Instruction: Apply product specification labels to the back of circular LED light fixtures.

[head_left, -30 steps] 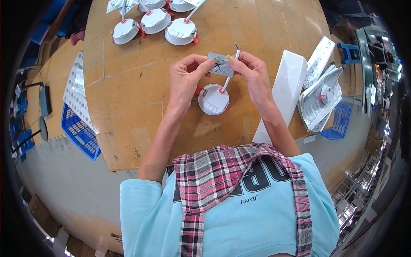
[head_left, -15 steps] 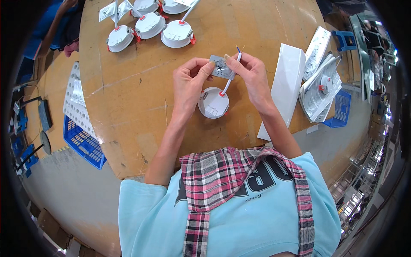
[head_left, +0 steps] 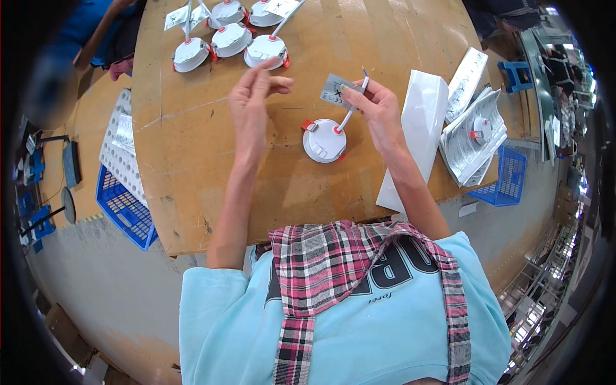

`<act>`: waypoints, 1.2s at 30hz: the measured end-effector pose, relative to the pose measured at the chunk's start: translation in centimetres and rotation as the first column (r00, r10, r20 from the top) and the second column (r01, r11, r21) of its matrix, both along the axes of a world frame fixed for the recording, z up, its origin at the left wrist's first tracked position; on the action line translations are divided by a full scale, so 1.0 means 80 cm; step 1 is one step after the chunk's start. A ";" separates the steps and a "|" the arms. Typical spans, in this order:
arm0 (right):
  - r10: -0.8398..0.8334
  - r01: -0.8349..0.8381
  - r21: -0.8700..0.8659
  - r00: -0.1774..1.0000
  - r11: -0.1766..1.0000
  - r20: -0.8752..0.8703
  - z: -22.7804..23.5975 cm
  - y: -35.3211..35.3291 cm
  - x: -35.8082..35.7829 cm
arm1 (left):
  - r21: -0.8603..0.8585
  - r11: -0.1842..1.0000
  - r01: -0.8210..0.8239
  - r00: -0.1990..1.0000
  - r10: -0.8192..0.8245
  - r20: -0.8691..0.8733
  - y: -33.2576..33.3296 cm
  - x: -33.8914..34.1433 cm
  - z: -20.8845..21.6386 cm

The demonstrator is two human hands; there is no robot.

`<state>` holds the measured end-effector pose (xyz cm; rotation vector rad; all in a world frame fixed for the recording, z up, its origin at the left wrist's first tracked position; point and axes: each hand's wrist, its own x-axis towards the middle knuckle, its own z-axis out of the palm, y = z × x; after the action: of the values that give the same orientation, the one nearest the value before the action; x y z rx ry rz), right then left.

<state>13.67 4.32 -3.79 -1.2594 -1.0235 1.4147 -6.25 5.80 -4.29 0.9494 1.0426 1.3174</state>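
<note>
— What lies around us on the wooden table?

— A group of round white lamps with red clips at the far edge, near our left hand. To the right lie a long white box and a stack of folded sheets with another lamp on top. Blue baskets sit on both sides below the table edge. Nothing stands between our hands and the lamp in the middle.

— And the hands?

— The left is raised and loosely open, holding nothing. The right hand pinches a small grey label together with the white cable.

— Which way does the cable run?

— From the lamp, which lies flat between our hands, it slants up and away to the right, its bare end pointing at the far edge. The label tilts down to the right.
</note>
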 end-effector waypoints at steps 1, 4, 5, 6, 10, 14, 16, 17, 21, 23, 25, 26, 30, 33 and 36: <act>-0.011 0.011 -0.011 1.000 1.000 -0.015 -0.002 0.002 0.001 | 0.004 0.997 -0.076 0.997 0.076 0.022 0.002 -0.005 0.005; -0.032 0.031 -0.022 0.998 0.999 -0.059 -0.003 0.004 -0.005 | -0.055 0.998 0.044 0.997 -0.040 0.062 -0.005 0.018 0.009; -0.040 0.038 -0.020 0.995 0.999 -0.089 -0.003 0.004 -0.008 | -0.058 0.998 0.041 0.997 -0.037 0.063 -0.006 0.025 0.007; -0.036 0.034 -0.022 0.995 0.999 -0.089 0.000 0.004 -0.008 | -0.069 0.994 0.087 0.995 -0.083 0.052 -0.007 0.031 0.003; -0.011 0.012 0.010 1.000 1.000 -0.016 0.001 0.000 -0.018 | -0.070 0.978 0.195 0.979 -0.198 -0.046 -0.010 0.016 -0.010; -0.061 0.060 -0.021 0.997 0.998 -0.041 0.008 -0.001 -0.022 | -0.060 0.985 0.163 0.982 -0.167 -0.083 -0.012 0.015 0.004; -0.106 0.104 -0.039 0.992 0.994 -0.064 0.008 -0.002 -0.029 | 0.080 0.996 -0.048 0.930 0.074 -0.361 -0.026 0.011 0.021; -0.168 0.164 -0.079 0.984 0.983 -0.054 0.009 -0.003 -0.027 | 0.162 0.987 -0.020 0.870 0.098 -0.484 -0.036 0.009 0.022; -0.169 0.165 -0.039 0.976 0.986 -0.141 0.004 -0.002 -0.033 | 0.248 0.960 0.133 0.608 0.119 -0.785 -0.093 0.028 0.022; -0.148 0.146 -0.023 0.978 0.989 -0.148 0.011 0.000 -0.043 | 0.229 0.952 0.201 0.484 0.107 -0.869 -0.101 0.029 0.011; -0.162 0.157 -0.041 0.973 0.987 -0.165 0.007 0.004 -0.046 | 0.230 0.948 0.218 0.495 0.096 -0.864 -0.098 0.024 0.001; -0.163 0.154 -0.062 0.971 0.986 -0.173 0.006 0.006 -0.043 | 0.228 0.948 0.220 0.513 0.086 -0.854 -0.095 0.025 0.000; -0.040 0.001 -0.141 0.961 0.990 -0.275 -0.001 0.013 -0.041 | 0.214 0.942 0.258 0.466 0.072 -0.882 -0.084 0.004 0.000; -0.017 -0.015 -0.124 0.968 0.992 -0.252 0.017 0.008 -0.027 | 0.187 0.957 0.221 0.609 0.014 -0.793 -0.073 -0.014 0.017; 0.008 -0.026 -0.072 0.971 0.997 -0.237 0.023 -0.002 -0.007 | -0.135 0.957 0.257 0.966 -0.251 0.056 -0.061 -0.031 0.035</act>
<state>13.09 4.15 -1.93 -1.1044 -0.8272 1.5868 -8.69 0.95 -1.50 0.9143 0.9373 1.0314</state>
